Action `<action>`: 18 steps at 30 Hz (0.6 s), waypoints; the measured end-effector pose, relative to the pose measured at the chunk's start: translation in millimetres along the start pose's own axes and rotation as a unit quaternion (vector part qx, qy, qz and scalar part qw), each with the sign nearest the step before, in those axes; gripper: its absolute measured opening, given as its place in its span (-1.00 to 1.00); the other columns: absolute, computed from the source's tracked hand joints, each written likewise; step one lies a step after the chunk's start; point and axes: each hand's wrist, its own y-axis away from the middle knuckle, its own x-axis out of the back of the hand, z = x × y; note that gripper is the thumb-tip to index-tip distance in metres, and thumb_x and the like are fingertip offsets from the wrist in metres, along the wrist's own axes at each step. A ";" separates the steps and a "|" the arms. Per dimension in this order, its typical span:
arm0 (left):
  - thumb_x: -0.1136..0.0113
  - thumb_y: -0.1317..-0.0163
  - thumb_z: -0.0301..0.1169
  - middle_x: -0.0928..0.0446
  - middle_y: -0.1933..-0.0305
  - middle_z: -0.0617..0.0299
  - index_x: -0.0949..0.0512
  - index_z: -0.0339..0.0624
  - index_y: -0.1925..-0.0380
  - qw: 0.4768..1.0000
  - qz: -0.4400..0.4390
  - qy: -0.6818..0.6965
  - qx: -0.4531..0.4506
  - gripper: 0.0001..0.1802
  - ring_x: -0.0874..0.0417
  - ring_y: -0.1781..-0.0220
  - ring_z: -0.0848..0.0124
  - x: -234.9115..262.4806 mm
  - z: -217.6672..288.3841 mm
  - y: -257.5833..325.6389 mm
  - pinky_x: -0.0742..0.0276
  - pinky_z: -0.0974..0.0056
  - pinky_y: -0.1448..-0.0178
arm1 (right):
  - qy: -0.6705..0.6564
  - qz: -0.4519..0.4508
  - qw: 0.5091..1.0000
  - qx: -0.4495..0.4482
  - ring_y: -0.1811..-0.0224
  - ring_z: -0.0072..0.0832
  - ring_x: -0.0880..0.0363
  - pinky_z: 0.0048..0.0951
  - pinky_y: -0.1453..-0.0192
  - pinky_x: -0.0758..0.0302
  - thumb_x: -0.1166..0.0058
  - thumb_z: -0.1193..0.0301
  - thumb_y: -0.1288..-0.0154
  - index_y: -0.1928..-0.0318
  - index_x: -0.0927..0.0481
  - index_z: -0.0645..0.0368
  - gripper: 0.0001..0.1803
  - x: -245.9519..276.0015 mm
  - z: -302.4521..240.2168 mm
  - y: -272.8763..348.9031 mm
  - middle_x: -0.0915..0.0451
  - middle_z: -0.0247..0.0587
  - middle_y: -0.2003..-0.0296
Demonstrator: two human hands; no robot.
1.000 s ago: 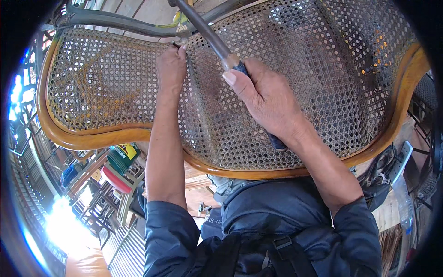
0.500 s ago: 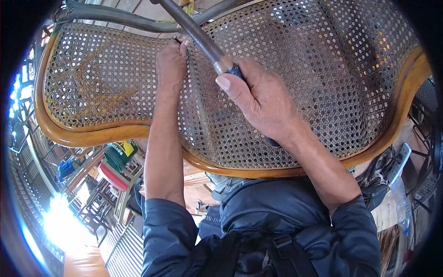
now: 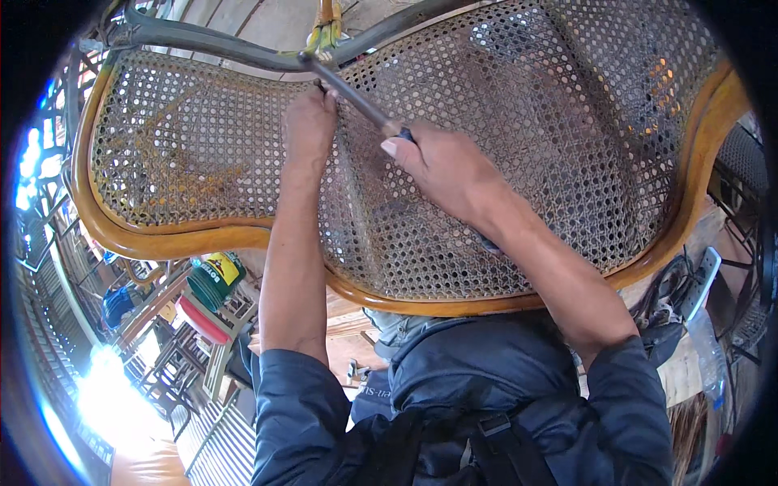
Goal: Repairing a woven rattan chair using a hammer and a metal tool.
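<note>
Across the view lies a woven cane panel [image 3: 454,219] in a curved, varnished wooden frame [image 3: 186,245]. At the panel's far edge my left hand [image 3: 311,121] is closed around a small dark rod [image 3: 318,83], whose end pokes out above the fingers; its lower part is hidden. My right hand [image 3: 458,166] grips a hammer [image 3: 355,97] by its dark handle, thumb along the top. The hammer's metal shaft slants to the far left. Its head is beside the far rail, close to the rod; I cannot tell whether they touch.
A dark curved rail [image 3: 219,47] runs along the far side, with a yellow-green wrapped joint [image 3: 324,36]. A green container [image 3: 215,279] and a red-edged seat [image 3: 203,321] stand at the left among frames. Cables and a pale bar [image 3: 702,283] are at the right.
The hammer head has come down from the top edge toward the rod in my left hand. My left hand keeps its grip at the same spot. The whole view has shifted slightly.
</note>
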 end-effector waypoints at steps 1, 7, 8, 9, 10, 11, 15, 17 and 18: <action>-0.04 -0.27 -0.21 -0.57 0.39 -0.19 -0.60 -0.31 0.36 1.000 0.009 0.011 -0.004 -0.66 -0.60 0.30 -0.13 0.5 -0.1 -1.3 -0.47 -0.06 0.18 | -0.007 0.016 1.000 0.004 0.24 0.12 -0.58 -0.06 0.13 -0.48 0.12 0.10 -0.38 0.23 -0.48 0.39 -0.52 1.3 2.3 2.6 -0.57 0.29 0.37; -0.04 -0.28 -0.17 -0.55 0.39 -0.20 -0.59 -0.32 0.44 0.992 0.049 0.108 -0.031 -0.61 -0.57 0.30 -0.14 4.8 -9.5 16.3 -0.44 -0.07 0.17 | -0.035 0.029 0.999 -0.014 0.31 0.09 -0.59 -0.08 0.19 -0.49 0.11 0.12 -0.39 0.27 -0.45 0.40 -0.53 11.0 5.1 35.1 -0.57 0.25 0.40; -0.05 -0.28 -0.18 -0.55 0.42 -0.22 -0.57 -0.33 0.48 0.994 0.042 0.099 -0.028 -0.61 -0.57 0.31 -0.15 5.1 -7.0 18.1 -0.44 -0.08 0.18 | -0.037 0.028 0.999 -0.014 0.31 0.09 -0.59 -0.08 0.19 -0.49 0.11 0.12 -0.39 0.27 -0.45 0.40 -0.53 11.1 5.3 37.1 -0.57 0.25 0.40; -0.05 -0.28 -0.18 -0.55 0.42 -0.22 -0.57 -0.33 0.48 0.994 0.042 0.097 -0.028 -0.61 -0.57 0.31 -0.15 7.1 -6.2 18.7 -0.44 -0.08 0.18 | -0.021 0.024 0.999 -0.015 0.32 0.09 -0.60 -0.09 0.21 -0.49 0.11 0.11 -0.39 0.26 -0.45 0.39 -0.52 11.3 5.5 38.8 -0.57 0.24 0.42; -0.04 -0.28 -0.18 -0.55 0.42 -0.22 -0.57 -0.34 0.47 0.996 0.026 0.087 -0.023 -0.60 -0.57 0.31 -0.16 9.3 -5.6 18.8 -0.43 -0.08 0.17 | -0.005 0.019 1.000 -0.016 0.33 0.08 -0.60 -0.09 0.22 -0.50 0.10 0.10 -0.39 0.26 -0.45 0.39 -0.52 11.3 5.4 40.0 -0.57 0.23 0.44; -0.03 -0.29 -0.17 -0.54 0.41 -0.22 -0.57 -0.35 0.46 0.997 0.010 0.078 -0.019 -0.60 -0.56 0.30 -0.16 10.7 -4.6 18.8 -0.42 -0.09 0.16 | -0.006 0.020 1.000 -0.016 0.33 0.08 -0.60 -0.09 0.22 -0.50 0.10 0.10 -0.39 0.26 -0.45 0.39 -0.52 10.8 5.8 40.9 -0.57 0.23 0.44; -0.02 -0.29 -0.16 -0.54 0.40 -0.23 -0.57 -0.35 0.46 0.997 0.005 0.072 -0.021 -0.59 -0.56 0.28 -0.16 10.4 -5.3 16.5 -0.42 -0.09 0.14 | -0.015 0.002 1.000 -0.018 0.34 0.06 -0.61 -0.09 0.23 -0.50 0.10 0.09 -0.39 0.26 -0.45 0.39 -0.52 11.4 3.4 41.4 -0.57 0.22 0.46; -0.05 -0.27 -0.14 -0.53 0.35 -0.25 -0.57 -0.36 0.45 0.996 -0.010 0.082 0.010 -0.58 -0.57 0.25 -0.15 10.8 -4.1 15.6 -0.44 -0.06 0.16 | -0.013 -0.008 1.000 -0.026 0.35 0.06 -0.61 -0.09 0.24 -0.50 0.10 0.09 -0.39 0.26 -0.44 0.39 -0.51 11.1 1.7 40.9 -0.57 0.22 0.47; -0.05 -0.27 -0.14 -0.53 0.35 -0.25 -0.57 -0.36 0.45 0.997 -0.011 0.081 0.010 -0.58 -0.57 0.25 -0.15 10.1 -6.0 15.4 -0.44 -0.06 0.16 | -0.013 0.004 1.000 -0.011 0.36 0.05 -0.61 -0.09 0.24 -0.50 0.10 0.10 -0.39 0.27 -0.45 0.39 -0.52 10.2 1.3 40.8 -0.57 0.21 0.48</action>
